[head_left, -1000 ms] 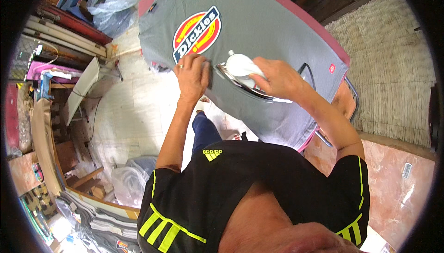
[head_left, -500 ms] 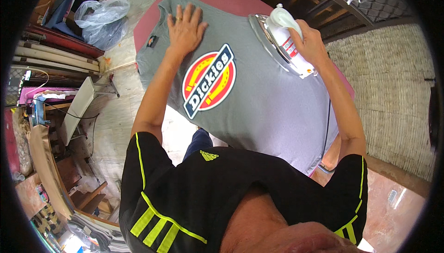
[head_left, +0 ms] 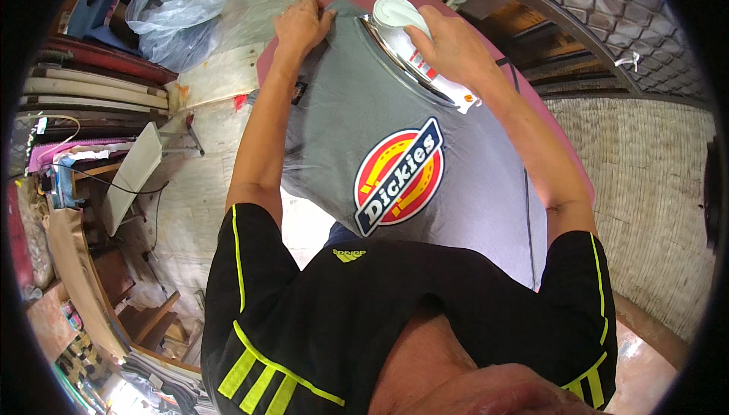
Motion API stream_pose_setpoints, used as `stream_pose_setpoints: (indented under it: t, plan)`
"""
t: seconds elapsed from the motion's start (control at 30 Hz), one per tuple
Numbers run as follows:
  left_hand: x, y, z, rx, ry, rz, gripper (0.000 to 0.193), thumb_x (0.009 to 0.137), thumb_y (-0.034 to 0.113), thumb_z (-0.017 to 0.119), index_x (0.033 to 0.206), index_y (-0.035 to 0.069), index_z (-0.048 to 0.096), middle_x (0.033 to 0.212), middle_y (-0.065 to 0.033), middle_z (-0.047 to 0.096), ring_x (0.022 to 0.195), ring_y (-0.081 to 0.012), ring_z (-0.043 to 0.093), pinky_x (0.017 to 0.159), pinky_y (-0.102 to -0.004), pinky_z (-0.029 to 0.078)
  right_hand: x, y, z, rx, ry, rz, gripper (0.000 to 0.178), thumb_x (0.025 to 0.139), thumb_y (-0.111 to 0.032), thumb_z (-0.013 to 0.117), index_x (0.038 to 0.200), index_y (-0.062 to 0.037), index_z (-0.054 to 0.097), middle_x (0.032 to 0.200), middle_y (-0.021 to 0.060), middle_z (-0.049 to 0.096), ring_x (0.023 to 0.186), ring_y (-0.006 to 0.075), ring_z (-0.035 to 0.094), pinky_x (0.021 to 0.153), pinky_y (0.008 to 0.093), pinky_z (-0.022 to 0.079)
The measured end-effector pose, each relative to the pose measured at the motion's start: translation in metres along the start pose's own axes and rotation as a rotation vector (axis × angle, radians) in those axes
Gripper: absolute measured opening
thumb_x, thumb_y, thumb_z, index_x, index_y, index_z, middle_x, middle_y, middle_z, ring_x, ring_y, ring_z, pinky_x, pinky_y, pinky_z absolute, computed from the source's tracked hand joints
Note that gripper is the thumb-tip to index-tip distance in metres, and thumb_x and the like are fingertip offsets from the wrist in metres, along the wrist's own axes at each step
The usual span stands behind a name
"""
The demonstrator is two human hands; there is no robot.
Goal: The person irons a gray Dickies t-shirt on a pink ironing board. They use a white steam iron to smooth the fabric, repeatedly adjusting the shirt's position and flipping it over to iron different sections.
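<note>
A grey T-shirt (head_left: 342,142) with a red, yellow and dark-blue printed emblem (head_left: 400,176) lies over a dusky-red ironing board (head_left: 566,149). My right hand (head_left: 461,47) is wrapped round the handle of a white electric iron (head_left: 421,69), whose shiny metal edge rests on the cloth near the far end. At the shirt's far left corner, my left hand (head_left: 302,26) has its fingers curled over the fabric edge, thumb toward the iron. Its fingertips are partly hidden. A dark label (head_left: 299,93) shows by my left forearm.
A dark cord (head_left: 525,187) runs along the board's right side. Beyond the board stands a metal lattice gate (head_left: 607,5). On the left are a clear plastic bag (head_left: 176,24) on the floor, stacked boards (head_left: 95,88) and a tilted white panel (head_left: 133,179).
The shirt and its emblem have shifted right and nearer to me. My left hand has gone from lying flat to gripping the shirt's far edge. The iron has moved left and farther away.
</note>
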State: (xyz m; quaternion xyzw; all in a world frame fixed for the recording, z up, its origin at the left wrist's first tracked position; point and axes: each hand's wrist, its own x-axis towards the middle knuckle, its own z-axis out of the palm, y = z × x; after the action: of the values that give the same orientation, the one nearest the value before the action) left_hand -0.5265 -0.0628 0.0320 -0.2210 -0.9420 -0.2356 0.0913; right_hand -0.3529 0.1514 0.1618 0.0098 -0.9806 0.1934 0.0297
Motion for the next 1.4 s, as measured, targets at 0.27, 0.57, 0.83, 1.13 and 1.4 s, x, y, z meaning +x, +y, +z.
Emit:
stream_pose_setpoints:
  t: [0.27, 0.57, 0.83, 1.13, 1.4]
  plan:
    - [-0.004, -0.017, 0.007, -0.219, 0.130, 0.042, 0.029, 0.090, 0.032, 0.066, 0.097, 0.004, 0.069, 0.099, -0.0203, 0.069, 0.092, -0.0410, 0.066, 0.079, -0.0497, 0.053, 0.062, -0.025, 0.034, 0.039, 0.143, -0.052, 0.041, 0.100, -0.036, 0.054, 0.099, 0.0052, 0.058, 0.086, 0.0325, 0.066, 0.082, 0.0491, 0.066, 0.076, 0.0531, 0.051]
    - [-0.025, -0.015, -0.002, -0.268, 0.192, -0.005, 0.027, 0.090, 0.030, 0.067, 0.096, 0.004, 0.070, 0.095, -0.0180, 0.065, 0.090, -0.0407, 0.064, 0.079, -0.0484, 0.050, 0.092, -0.035, 0.032, -0.004, 0.070, -0.063, 0.046, 0.100, -0.038, 0.052, 0.099, 0.0076, 0.058, 0.090, 0.0350, 0.066, 0.086, 0.0505, 0.066, 0.077, 0.0539, 0.051]
    - [-0.023, -0.015, 0.014, -0.278, 0.263, 0.043, 0.026, 0.092, 0.031, 0.066, 0.098, 0.006, 0.071, 0.091, -0.0151, 0.064, 0.084, -0.0375, 0.064, 0.073, -0.0454, 0.050, 0.118, -0.009, 0.048, -0.059, 0.123, -0.172, 0.042, 0.101, -0.036, 0.053, 0.109, 0.0040, 0.060, 0.090, 0.0307, 0.067, 0.083, 0.0505, 0.065, 0.078, 0.0524, 0.052]
    - [-0.016, -0.011, -0.005, -0.163, 0.126, 0.051, 0.034, 0.091, 0.040, 0.065, 0.099, 0.007, 0.072, 0.096, -0.0148, 0.067, 0.090, -0.0370, 0.065, 0.079, -0.0464, 0.051, 0.034, 0.000, 0.017, -0.025, 0.037, -0.201, 0.036, 0.101, -0.031, 0.055, 0.114, 0.0024, 0.060, 0.097, 0.0273, 0.068, 0.087, 0.0473, 0.066, 0.081, 0.0475, 0.053]
    - [-0.003, -0.027, 0.004, -0.504, 0.003, -0.056, 0.035, 0.094, 0.036, 0.063, 0.092, 0.002, 0.070, 0.084, -0.0169, 0.072, 0.082, -0.0360, 0.068, 0.073, -0.0458, 0.051, -0.012, 0.019, -0.009, 0.097, -0.094, -0.314, 0.032, 0.100, -0.031, 0.058, 0.112, -0.0014, 0.061, 0.094, 0.0250, 0.070, 0.087, 0.0414, 0.069, 0.075, 0.0477, 0.052]
